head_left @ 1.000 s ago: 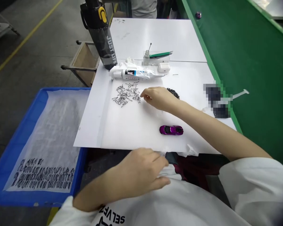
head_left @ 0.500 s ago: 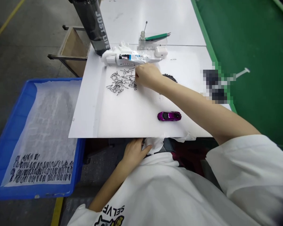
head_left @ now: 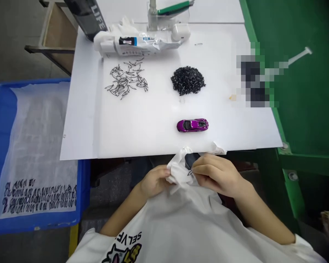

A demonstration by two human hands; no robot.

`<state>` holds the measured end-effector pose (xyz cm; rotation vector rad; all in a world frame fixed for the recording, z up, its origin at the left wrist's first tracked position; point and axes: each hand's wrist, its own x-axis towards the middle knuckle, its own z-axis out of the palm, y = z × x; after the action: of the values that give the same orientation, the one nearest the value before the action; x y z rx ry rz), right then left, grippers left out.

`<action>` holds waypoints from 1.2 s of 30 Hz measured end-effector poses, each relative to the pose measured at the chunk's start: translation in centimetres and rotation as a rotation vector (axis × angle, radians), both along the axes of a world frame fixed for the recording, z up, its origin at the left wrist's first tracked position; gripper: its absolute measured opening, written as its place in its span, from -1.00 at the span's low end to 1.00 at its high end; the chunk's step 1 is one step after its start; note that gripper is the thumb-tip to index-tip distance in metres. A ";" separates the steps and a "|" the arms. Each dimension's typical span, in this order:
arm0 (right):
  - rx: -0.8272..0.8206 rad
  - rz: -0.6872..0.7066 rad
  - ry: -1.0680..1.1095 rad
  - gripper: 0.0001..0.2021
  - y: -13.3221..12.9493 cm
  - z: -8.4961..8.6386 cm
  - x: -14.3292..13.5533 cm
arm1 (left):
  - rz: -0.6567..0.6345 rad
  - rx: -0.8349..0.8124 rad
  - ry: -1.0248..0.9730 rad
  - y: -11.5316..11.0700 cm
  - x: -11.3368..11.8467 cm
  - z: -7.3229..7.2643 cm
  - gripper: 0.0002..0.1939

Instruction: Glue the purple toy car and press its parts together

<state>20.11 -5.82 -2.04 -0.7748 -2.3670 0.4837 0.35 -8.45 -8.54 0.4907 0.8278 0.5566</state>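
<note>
Right hand (head_left: 219, 177) drawn back from pile, wire piece (head_left: 190, 172) pinched at fingers (head_left: 199, 171)

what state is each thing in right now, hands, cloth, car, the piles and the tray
left hand: gripping the white cloth
right hand: pinching a thin black piece against the cloth
white cloth: bunched below the board edge
purple toy car: on its wheels, untouched
thin black pieces: scattered loosely
black bits: heaped in a mound
blue tray: lined with a sheet, rows of dark pieces near the front
</note>
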 end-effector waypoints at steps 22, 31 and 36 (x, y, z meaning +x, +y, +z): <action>-0.109 -0.118 0.111 -0.91 -0.3 -2.5 0.3 | 0.147 0.033 0.316 0.6 2.0 2.9 -0.72; 0.020 -0.106 0.082 -0.95 -0.4 -2.7 0.1 | 0.063 0.101 0.273 0.8 1.9 2.9 -0.85; 0.024 -0.026 0.014 -0.97 -0.4 -2.6 0.1 | -0.042 0.198 0.297 1.0 2.0 2.9 -0.88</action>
<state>20.20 -6.17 -4.69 -0.7874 -2.3429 0.4479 2.32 -7.45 -5.65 0.7841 1.0471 0.5363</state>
